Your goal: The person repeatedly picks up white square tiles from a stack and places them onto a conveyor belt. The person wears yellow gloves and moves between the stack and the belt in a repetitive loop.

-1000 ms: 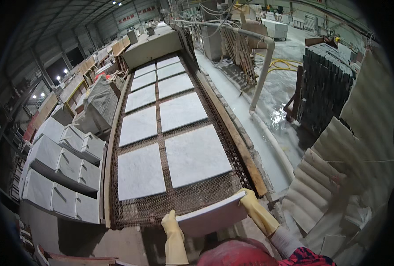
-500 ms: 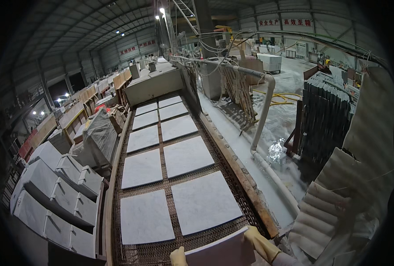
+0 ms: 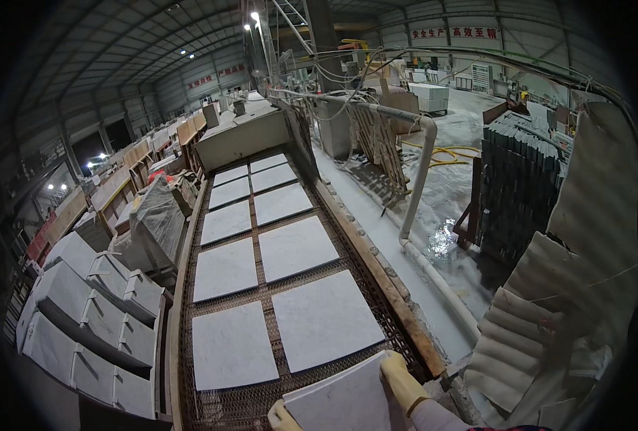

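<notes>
Both my hands wear pale yellow gloves and grip a white, faintly veined stone tile [image 3: 344,399] at the near end of a mesh conveyor belt [image 3: 225,408]. My left hand [image 3: 283,417] is closed on its left edge, mostly cut off by the lower edge of the view. On the opposite edge, near the far corner, my right hand [image 3: 402,385] holds on. The tile leans with its face partly visible; its lower part is out of view. Just beyond lie two flat tiles, one at left [image 3: 234,346] and one at right [image 3: 326,320].
Two rows of tiles run up the belt to a grey machine housing [image 3: 241,138]. Stacked pale slabs [image 3: 96,323] stand at left. Along the right side run a stone-topped rim [image 3: 383,266], a white pipe [image 3: 441,286], dark stacked slabs [image 3: 518,183] and corrugated sheets [image 3: 513,345].
The held tile has come up and tipped, showing more of its face. Both hands have shifted slightly left with it. The whole view has moved a little.
</notes>
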Demonstrator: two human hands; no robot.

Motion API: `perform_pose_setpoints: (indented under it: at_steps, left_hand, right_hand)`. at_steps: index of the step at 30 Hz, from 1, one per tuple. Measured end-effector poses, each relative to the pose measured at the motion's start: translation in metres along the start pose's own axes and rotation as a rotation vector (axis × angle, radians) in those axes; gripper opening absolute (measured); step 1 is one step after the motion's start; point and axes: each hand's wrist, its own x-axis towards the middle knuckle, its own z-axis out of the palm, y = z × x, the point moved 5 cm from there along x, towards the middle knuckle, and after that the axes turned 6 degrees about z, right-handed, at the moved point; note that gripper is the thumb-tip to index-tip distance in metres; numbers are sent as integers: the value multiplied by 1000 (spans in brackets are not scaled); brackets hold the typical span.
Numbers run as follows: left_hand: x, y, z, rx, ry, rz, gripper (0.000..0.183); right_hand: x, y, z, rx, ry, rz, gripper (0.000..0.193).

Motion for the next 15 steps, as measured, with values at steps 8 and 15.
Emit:
perform_pose_setpoints:
  at_steps: [8, 15]
  left_hand:
    - [-109, -130, -70, 151, -80, -154, 47]
    - [-104, -146, -52, 204, -127, -495, 52]
  right_hand:
    - [-9, -13, 15, -27, -48, -3, 34]
    - [61, 20, 19, 132, -61, 21, 38]
